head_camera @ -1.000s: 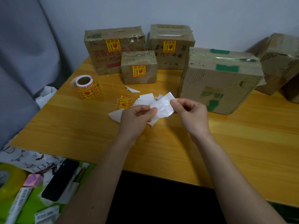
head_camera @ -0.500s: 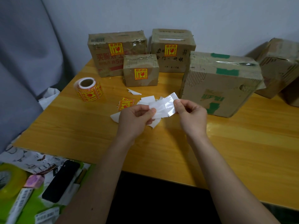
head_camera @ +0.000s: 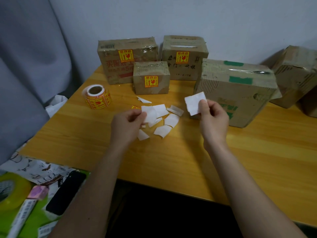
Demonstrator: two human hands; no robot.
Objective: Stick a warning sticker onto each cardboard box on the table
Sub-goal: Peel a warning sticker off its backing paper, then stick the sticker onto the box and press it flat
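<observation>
Right hand [head_camera: 213,115] pinches a white square piece [head_camera: 195,103] (printed side not visible), held up just in front of the big unlabelled box [head_camera: 240,93]. Left hand [head_camera: 127,124] pinches another white piece [head_camera: 151,114] over the backing scraps [head_camera: 169,122] on the tabletop [head_camera: 257,160], left of that box. Sticker roll [head_camera: 98,97] stands further left. Three boxes behind it already carry yellow stickers [head_camera: 151,81].

Looking like a home packing corner, informal: taped, reused cardboard boxes [head_camera: 235,90] sitting on a wooden table [head_camera: 257,160] vs. plain wall, sticker roll [head_camera: 97,97] nearby, tape roll [head_camera: 10,191] & phone [head_camera: 66,191] lying on clutter at left.
</observation>
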